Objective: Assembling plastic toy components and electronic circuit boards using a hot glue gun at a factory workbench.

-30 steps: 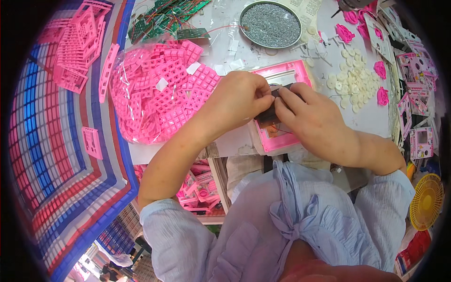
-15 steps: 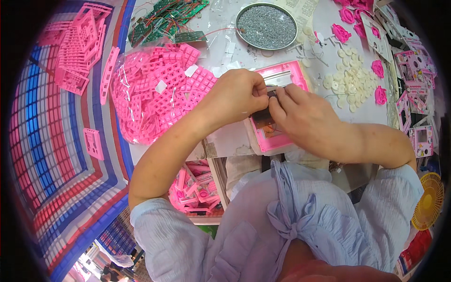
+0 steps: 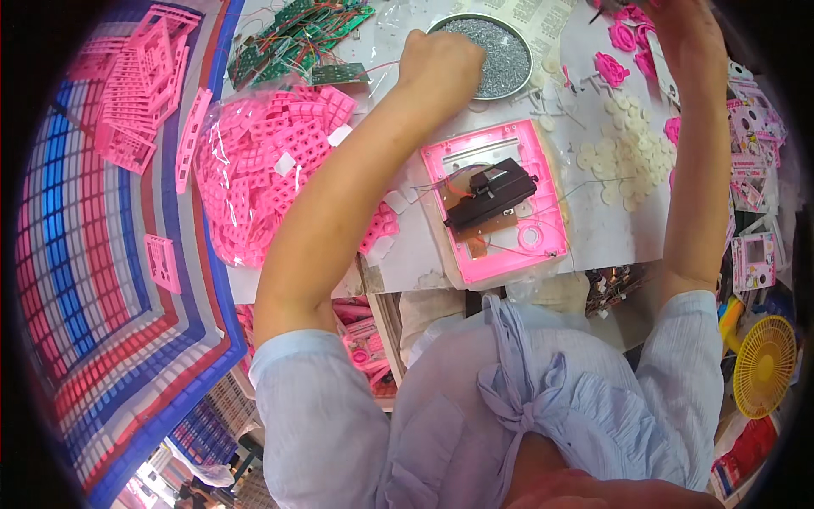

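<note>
One white table (image 3: 405, 254) holds the work. A clear bag of pink keypads (image 3: 242, 191) lies on its left. Right of that, a pink frame (image 3: 513, 265) lies near the near edge, with a round tin (image 3: 532, 61) beyond it. The left hand (image 3: 441, 66) is curled over the tin's left side; the right hand (image 3: 681, 27) is far right, cut off. Neither hand's grip can be told. A black block (image 3: 494, 195) rests on the frame.

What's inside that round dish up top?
Lots of tiny silvery-grey bits lie in the round dish; they're too small to tell what kind. The left hand covers part of the dish's left side, so whatever is beneath is hidden.
</note>
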Demonstrator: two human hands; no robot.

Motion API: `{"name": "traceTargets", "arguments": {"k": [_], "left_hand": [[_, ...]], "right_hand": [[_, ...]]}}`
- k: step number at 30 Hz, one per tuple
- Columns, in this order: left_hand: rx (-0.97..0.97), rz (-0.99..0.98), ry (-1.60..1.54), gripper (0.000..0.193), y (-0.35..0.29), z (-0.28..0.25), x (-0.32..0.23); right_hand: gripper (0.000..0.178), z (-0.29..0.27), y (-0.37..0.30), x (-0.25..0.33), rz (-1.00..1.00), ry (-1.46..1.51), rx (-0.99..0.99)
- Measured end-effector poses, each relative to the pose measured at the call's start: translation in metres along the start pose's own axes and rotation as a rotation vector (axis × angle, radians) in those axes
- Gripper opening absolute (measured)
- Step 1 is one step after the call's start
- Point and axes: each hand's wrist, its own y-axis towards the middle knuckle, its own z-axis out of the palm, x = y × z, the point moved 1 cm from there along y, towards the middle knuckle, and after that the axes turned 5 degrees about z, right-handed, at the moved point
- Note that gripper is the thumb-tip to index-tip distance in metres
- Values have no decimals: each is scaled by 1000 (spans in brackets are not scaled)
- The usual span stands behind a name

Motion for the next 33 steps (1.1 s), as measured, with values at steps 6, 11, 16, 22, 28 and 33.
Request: {"name": "traceTargets", "arguments": {"k": [6, 11, 16, 22, 28, 33], "left_hand": [[120, -61, 47, 23, 6, -9, -8], [-171, 10, -419, 15, -17, -55, -27], [-275, 129, -409, 11, -103, -90, -95], [-421, 5, -653, 16, -141, -59, -117], [-436, -7, -676, 20, -147, -64, -117], [-519, -16, -535, 22, -149, -59, -116]], "right_hand": [[55, 3, -22, 4, 60, -353, 613], [58, 17, -55, 8, 116, 90, 698], [40, 11, -116, 1, 144, 466, 836], [32, 39, -159, 26, 140, 322, 673], [33, 48, -171, 19, 174, 244, 665], [35, 51, -176, 16, 185, 227, 634]]}}
